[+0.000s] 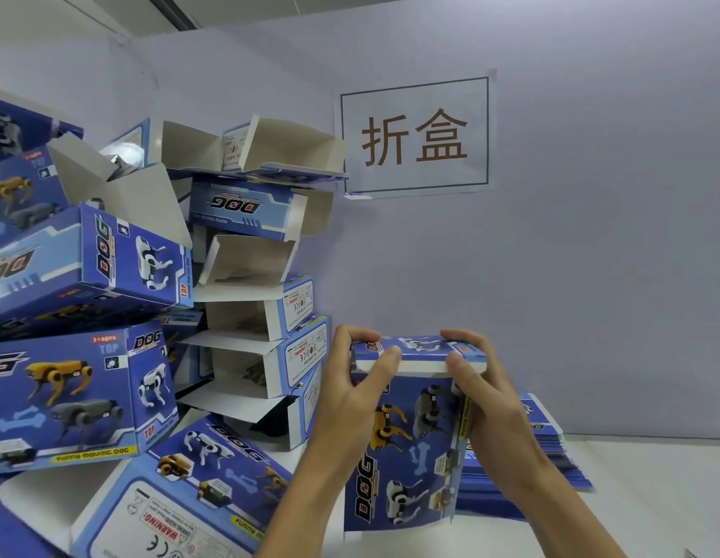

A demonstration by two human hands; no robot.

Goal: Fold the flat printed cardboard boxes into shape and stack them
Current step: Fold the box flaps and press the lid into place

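Box (406,449), blue printed cardboard, held upright over the white table (640,497); left hand (350,392) and right hand (491,400) grip its sides, thumbs pressing the top flap down. Behind it, a stack of flat boxes (547,449); at left, a pile of folded boxes (121,316); on the wall, a paper sign (414,134).

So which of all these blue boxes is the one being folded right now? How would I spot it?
Find the white paper sign on the wall and drop straight down to the table. There one blue box stands upright, alone, with the left hand and right hand gripping its top flap. The pile of boxes is further left; the flat stack lies behind it.
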